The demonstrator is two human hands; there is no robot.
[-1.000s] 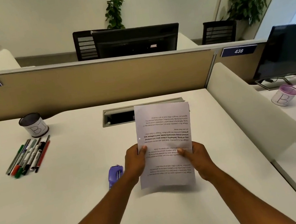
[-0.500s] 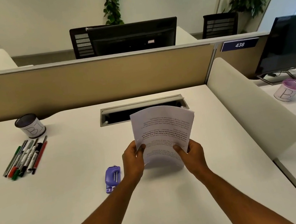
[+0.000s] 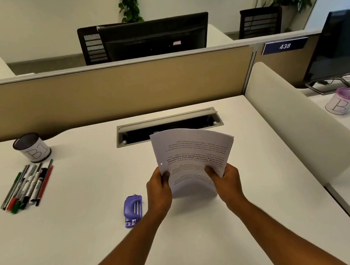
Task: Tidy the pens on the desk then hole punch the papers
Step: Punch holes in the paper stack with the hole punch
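Observation:
Printed papers (image 3: 191,152) stand tilted above the middle of the white desk (image 3: 84,248), text upside down, a small hole near the left edge. My left hand (image 3: 158,188) grips the sheets' lower left edge and my right hand (image 3: 225,176) grips the lower right; the bottom bows between them. A purple hole punch (image 3: 132,208) lies on the desk just left of my left wrist. Several pens and markers (image 3: 28,184) lie side by side at the far left, below a dark pen cup (image 3: 31,148) labelled B1.
An open cable tray (image 3: 166,125) is set into the desk behind the papers. A beige partition (image 3: 106,92) closes the back, a white curved divider (image 3: 299,122) the right side. On the neighbouring desk stand a monitor (image 3: 342,43) and a purple-rimmed cup (image 3: 343,101).
The papers dropped from a flat, raised hold to a lower, tilted one, their lower part now bowed between my hands. Both hands stayed on the lower edges.

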